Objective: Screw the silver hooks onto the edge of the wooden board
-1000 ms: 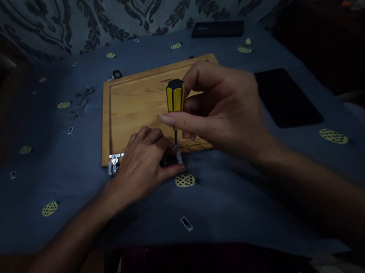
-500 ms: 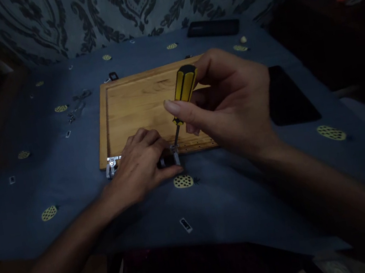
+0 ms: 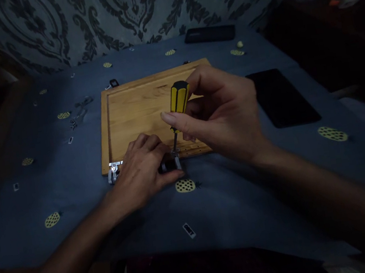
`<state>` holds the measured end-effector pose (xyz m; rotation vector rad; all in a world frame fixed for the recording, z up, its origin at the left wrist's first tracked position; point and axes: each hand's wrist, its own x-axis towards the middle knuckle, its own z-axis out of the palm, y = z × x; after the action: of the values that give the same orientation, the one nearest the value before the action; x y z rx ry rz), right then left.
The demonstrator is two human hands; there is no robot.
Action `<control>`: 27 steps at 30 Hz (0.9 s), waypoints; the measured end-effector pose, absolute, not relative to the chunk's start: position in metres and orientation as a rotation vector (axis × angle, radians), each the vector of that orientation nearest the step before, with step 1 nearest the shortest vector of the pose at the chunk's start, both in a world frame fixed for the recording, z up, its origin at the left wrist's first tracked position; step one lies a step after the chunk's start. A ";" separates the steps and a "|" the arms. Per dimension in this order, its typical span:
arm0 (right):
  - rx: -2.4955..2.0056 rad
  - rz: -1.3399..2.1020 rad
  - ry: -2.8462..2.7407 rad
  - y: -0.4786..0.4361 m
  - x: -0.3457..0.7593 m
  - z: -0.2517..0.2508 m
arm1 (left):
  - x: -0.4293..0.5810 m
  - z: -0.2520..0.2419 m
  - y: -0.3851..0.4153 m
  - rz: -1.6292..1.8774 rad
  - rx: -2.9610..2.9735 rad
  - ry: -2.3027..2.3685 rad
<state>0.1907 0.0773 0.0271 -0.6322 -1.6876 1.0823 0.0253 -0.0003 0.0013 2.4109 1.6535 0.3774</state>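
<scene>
My right hand (image 3: 223,111) pinches a yellow and black screwdriver (image 3: 179,97) by its handle, with the shaft pointing down and leaning slightly. Its tip meets a metal bracket (image 3: 177,161) on the near edge of a framed wooden board (image 3: 136,107). This bracket seems to be the right end of a dark carrying handle (image 3: 166,166), mostly covered by my left hand (image 3: 141,170). The left fingers press on the board from above while the thumb lies along the handle's near side. Another metal bracket (image 3: 114,169) shows left of that hand.
Blue cloth (image 3: 115,235) with a pineapple print lies under everything. A dark flat slab (image 3: 285,97) rests right of the board, and a black case (image 3: 209,34) lies at the back. Small metal pieces (image 3: 82,107) are at left. Black clasps (image 3: 114,82) sit along the board's far edge.
The view has shifted slightly. My right hand has moved a little left, and the screwdriver now stands more upright with its tip still at the bracket. The left hand keeps its place.
</scene>
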 end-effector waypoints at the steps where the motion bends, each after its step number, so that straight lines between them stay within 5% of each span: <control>1: -0.635 1.088 -1.684 0.077 0.191 0.027 | 0.025 0.001 0.000 0.380 2.410 1.654; 20: -0.420 1.292 -2.031 0.092 0.208 0.041 | 0.025 0.003 -0.001 0.367 2.382 1.651; 27: -0.482 1.096 -1.934 0.085 0.201 0.036 | 0.025 0.002 -0.001 0.376 2.393 1.650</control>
<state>0.2009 0.0854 0.0363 -0.4815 -1.9343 1.0965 0.0252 -0.0009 0.0018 2.3929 1.6503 0.3764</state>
